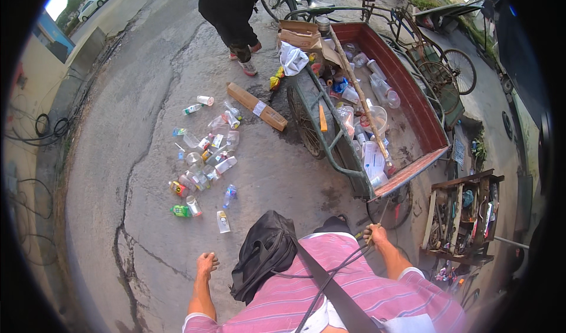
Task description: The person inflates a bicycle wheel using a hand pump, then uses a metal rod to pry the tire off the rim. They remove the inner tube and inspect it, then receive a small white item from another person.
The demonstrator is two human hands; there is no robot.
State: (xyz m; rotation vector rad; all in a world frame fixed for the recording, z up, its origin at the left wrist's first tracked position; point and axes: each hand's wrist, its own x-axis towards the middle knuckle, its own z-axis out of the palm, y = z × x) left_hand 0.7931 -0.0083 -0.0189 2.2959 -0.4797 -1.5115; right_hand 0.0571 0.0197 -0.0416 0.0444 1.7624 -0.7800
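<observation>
My left hand (206,264) hangs over the pavement left of my black bag (264,253). Its fingers are loosely curled and a little apart, and nothing shows in them. My right hand (375,235) is closed around a thin rod (384,211) that points up toward the cart's near end; its full shape is hard to make out. Nearest to my left hand lie a white bottle (223,221), a clear bottle with a blue label (230,195) and a green-labelled bottle (180,211). Beyond them spreads a heap of empty plastic bottles and cups (203,165).
A cargo tricycle (425,106) with a red-lined bed holds bottles, cardboard and a long wooden stick (359,91). A long cardboard box (257,106) lies beside it. Another person (232,15) bends at the far side. A wooden rack (463,215) of odds and ends stands right.
</observation>
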